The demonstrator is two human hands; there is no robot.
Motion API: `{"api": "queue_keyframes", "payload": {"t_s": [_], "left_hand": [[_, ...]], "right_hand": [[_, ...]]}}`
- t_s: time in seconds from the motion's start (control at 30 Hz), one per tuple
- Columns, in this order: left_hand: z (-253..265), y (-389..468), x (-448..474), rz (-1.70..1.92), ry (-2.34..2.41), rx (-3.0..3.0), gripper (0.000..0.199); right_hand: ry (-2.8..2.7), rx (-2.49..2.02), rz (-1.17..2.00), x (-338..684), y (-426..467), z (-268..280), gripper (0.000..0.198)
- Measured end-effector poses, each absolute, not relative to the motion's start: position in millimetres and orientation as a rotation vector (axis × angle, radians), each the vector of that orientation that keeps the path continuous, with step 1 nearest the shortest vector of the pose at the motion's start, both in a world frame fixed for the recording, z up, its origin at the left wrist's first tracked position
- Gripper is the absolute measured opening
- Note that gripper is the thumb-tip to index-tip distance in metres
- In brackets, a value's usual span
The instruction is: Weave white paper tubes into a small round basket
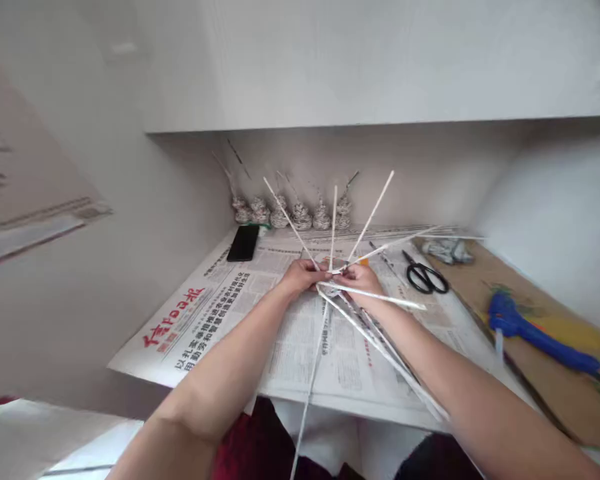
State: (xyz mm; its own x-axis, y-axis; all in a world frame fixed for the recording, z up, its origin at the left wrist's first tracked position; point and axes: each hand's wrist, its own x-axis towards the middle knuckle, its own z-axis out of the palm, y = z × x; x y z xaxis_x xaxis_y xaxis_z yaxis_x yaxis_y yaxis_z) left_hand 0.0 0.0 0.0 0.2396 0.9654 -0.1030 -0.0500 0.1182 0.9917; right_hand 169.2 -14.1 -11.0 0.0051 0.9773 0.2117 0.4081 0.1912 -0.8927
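Both hands meet over the newspaper at a cluster of thin white rolled-paper strips [371, 217] that fan out in several directions. My left hand [305, 277] is closed on the cluster's left side, fingertips at the crossing point. On the right side, my right hand [361, 279] pinches the same strips near their centre. Some strips point up and away, one lies across the right wrist, and long ones trail down past the table's near edge. The fingers partly hide the crossing itself.
Several small woven paper gourds [301, 217] stand along the back wall. A black phone [243, 243] lies at left on the newspaper [220, 320]. Black-handled scissors [427, 277], a blue glue gun [535, 337] and cardboard [535, 373] are at right. An overhead cabinet [360, 67] hangs above.
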Motion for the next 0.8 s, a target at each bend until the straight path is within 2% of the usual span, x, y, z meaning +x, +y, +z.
{"api": "queue_keyframes", "payload": {"t_s": [0.23, 0.53, 0.8], "left_hand": [[0.2, -0.4, 1.4, 0.987, 1.004, 1.209, 0.042], [1.8, -0.3, 4.4, 1.032, 1.022, 1.235, 0.026], [4.1, -1.8, 4.6, 1.011, 0.978, 1.209, 0.034]], "right_hand": [[-1.564, -1.473, 0.822, 167.9, -19.1, -10.7, 0.023], [-1.357, -1.394, 1.023, 160.5, -20.7, -18.0, 0.023], [-1.231, -1.306, 1.060, 155.7, -19.5, -18.8, 0.023]]}}
